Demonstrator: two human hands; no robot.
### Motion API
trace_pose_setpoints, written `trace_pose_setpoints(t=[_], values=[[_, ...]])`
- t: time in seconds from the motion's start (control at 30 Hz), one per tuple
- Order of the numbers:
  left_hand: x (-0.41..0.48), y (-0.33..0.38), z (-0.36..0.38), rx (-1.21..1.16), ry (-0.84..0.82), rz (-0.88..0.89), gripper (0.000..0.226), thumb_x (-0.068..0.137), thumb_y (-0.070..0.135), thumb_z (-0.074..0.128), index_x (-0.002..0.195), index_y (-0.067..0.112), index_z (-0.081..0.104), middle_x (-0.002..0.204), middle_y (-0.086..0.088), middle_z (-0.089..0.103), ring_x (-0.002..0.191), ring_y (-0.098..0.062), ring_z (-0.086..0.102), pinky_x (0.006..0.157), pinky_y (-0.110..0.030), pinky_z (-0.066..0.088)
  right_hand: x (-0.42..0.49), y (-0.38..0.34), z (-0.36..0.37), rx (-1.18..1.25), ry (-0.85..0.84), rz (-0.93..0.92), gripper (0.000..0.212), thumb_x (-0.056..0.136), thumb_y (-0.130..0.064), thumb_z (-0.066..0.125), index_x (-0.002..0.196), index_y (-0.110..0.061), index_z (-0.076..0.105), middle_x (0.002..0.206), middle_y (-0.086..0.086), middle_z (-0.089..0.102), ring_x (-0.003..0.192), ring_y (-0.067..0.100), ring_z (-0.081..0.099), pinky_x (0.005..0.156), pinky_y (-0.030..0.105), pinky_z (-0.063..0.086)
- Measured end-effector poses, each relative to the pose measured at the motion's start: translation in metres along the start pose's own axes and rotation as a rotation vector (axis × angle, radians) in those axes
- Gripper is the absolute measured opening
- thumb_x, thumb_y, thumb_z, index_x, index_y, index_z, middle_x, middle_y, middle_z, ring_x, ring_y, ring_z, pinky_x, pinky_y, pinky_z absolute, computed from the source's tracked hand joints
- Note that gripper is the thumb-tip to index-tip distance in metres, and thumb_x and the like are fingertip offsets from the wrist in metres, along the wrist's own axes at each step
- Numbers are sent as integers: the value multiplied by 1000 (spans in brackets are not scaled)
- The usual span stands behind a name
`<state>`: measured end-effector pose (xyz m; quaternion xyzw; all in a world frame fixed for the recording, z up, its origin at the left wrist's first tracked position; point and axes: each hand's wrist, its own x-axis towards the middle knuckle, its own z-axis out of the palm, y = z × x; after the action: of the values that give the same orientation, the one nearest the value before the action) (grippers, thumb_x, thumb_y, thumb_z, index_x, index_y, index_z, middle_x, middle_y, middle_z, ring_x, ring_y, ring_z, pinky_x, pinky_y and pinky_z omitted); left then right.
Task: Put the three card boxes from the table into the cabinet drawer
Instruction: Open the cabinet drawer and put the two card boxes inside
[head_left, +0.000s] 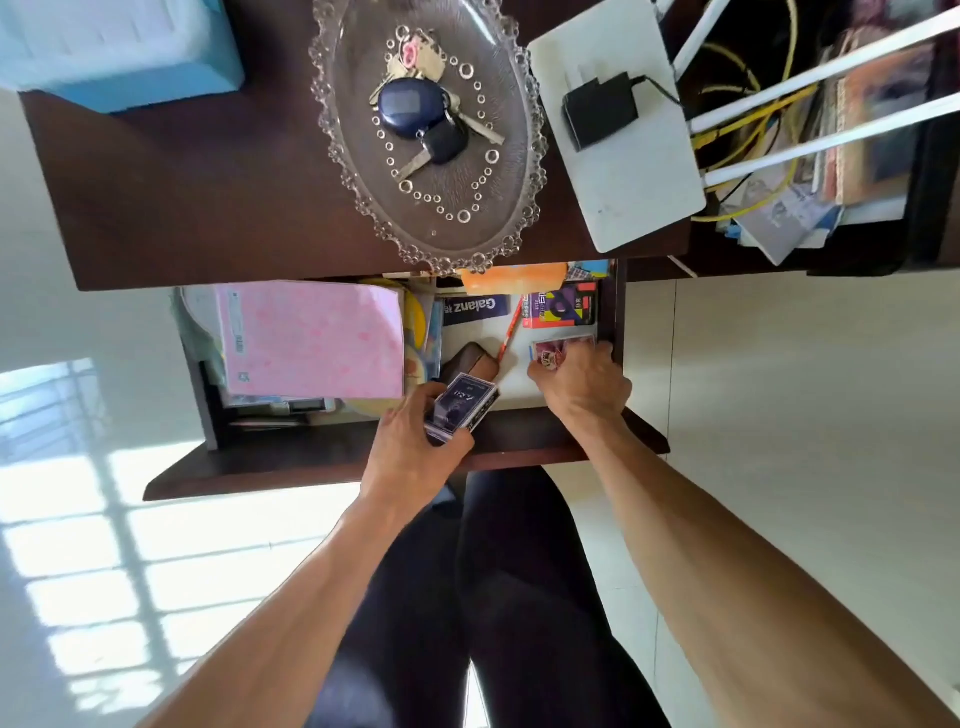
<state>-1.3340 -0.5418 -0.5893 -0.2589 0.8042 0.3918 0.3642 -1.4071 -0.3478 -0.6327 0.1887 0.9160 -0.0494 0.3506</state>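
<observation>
Gripping card boxes (462, 408), both hands (584, 382) over drawer (519, 434)

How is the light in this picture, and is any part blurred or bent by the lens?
Head view: window light glares on the floor at the left; the drawer is evenly lit; the books at upper right are blurred; the wide lens bends the table edge; the blue box in the left hand is fairly sharp.

Dark blue card box (462, 408): tilted, in your left hand (410, 452), over the drawer (291, 462) front. Pink card box (563, 349): inside, right side, held by your right hand (587, 384).
</observation>
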Motion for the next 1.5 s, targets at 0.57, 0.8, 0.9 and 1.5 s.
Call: trace_pose_setpoints(t=[0.57, 0.8, 0.9, 1.5], values=[[2, 7, 7, 207, -12, 151, 55, 70, 55, 58, 124, 45, 53, 114, 20, 66, 102, -12, 47, 88, -26, 44, 22, -10, 8, -224, -56, -2, 69, 91, -56, 62, 136, -4, 50, 142, 19, 41, 111, 38, 59, 86, 44, 51], [5, 21, 10, 139, -171, 185, 45, 73, 37, 67, 118, 37, 64, 122, 12, 67, 93, -9, 67, 84, -27, 57, 24, -5, 0, -112, -65, 6, 49, 97, -52, 57, 122, -9, 60, 116, 12, 69, 102, 34, 69, 77, 37, 48], [9, 24, 11, 176, -187, 197, 42, 76, 28, 68, 117, 34, 65, 122, 10, 68, 95, -13, 68, 85, -30, 57, 16, 2, -3, 139, -161, 47, 40, 100, -45, 54, 119, -12, 66, 118, 10, 71, 102, 31, 68, 76, 33, 45], [61, 40, 68, 630, -293, 437, 48, 95, -1, 45, 137, 20, 52, 158, 3, 32, 132, -31, 45, 104, -44, 47, -15, 52, 4, 164, -150, -104, 15, 97, -31, 60, 98, -18, 68, 95, -1, 74, 83, 17, 69, 69, 26, 52]])
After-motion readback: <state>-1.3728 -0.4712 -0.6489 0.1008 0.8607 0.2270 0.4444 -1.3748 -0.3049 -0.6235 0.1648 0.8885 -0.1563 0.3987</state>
